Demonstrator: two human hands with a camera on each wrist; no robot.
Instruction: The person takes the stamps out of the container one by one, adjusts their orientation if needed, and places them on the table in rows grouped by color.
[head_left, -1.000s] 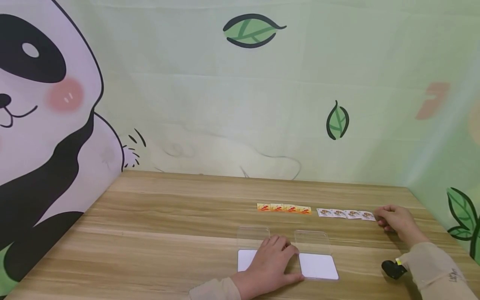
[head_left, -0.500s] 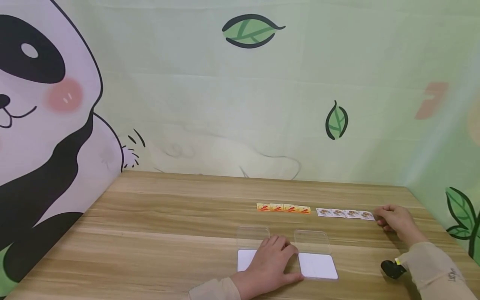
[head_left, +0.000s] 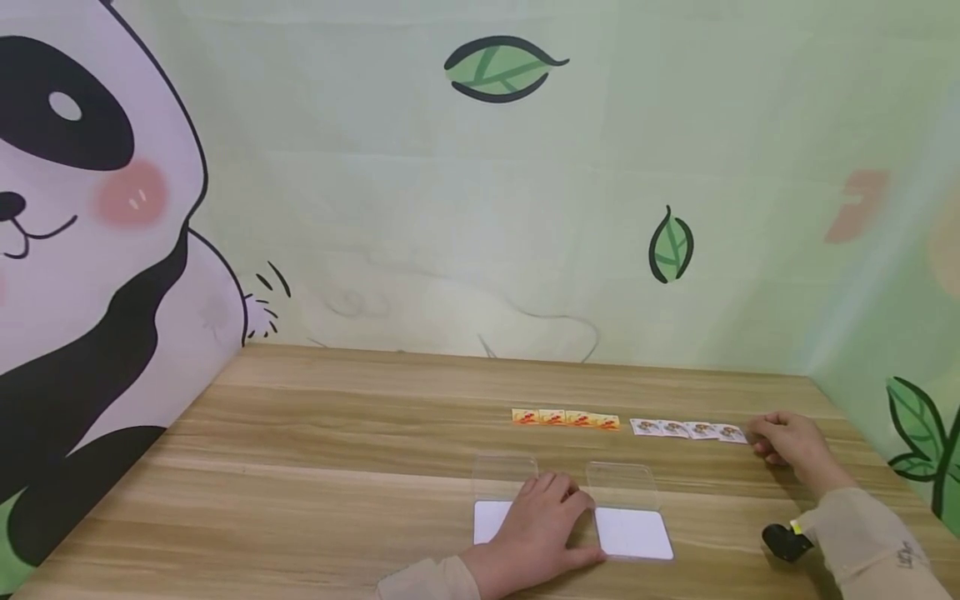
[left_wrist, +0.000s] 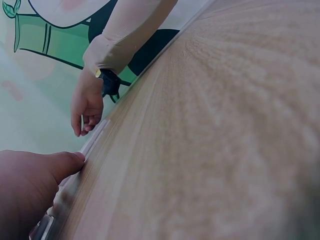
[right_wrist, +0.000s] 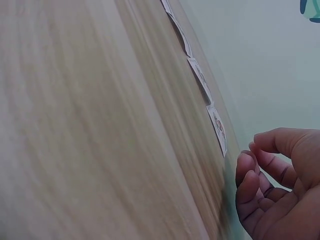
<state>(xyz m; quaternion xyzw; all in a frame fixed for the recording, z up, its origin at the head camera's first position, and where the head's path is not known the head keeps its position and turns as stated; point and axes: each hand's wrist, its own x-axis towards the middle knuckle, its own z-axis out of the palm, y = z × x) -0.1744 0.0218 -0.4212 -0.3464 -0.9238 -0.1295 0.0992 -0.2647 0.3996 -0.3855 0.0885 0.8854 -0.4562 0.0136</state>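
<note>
Two flat white cases stand side by side, each with a clear lid laid back: a left case (head_left: pixel 489 518) and a right case (head_left: pixel 633 533). My left hand (head_left: pixel 536 529) lies over part of the left case, its thumb touching the right one's near corner. In the left wrist view the thumb (left_wrist: pixel 67 165) rests at a white edge. At the right end of a row of small white picture cards (head_left: pixel 688 429), my right hand (head_left: pixel 791 442) hovers with loosely curled fingers. The right wrist view shows a gap between that hand (right_wrist: pixel 275 185) and the last card (right_wrist: pixel 216 130); nothing is visible in its fingers.
A row of small orange-yellow picture cards (head_left: pixel 566 418) lies left of the white ones. The wooden table (head_left: pixel 300 467) meets a panda-and-leaf printed backdrop (head_left: pixel 375 208) behind and on the right. A black device (head_left: pixel 786 542) sits at the right wrist.
The head view has shifted very slightly. Both hands, the cards and the cases keep their places.
</note>
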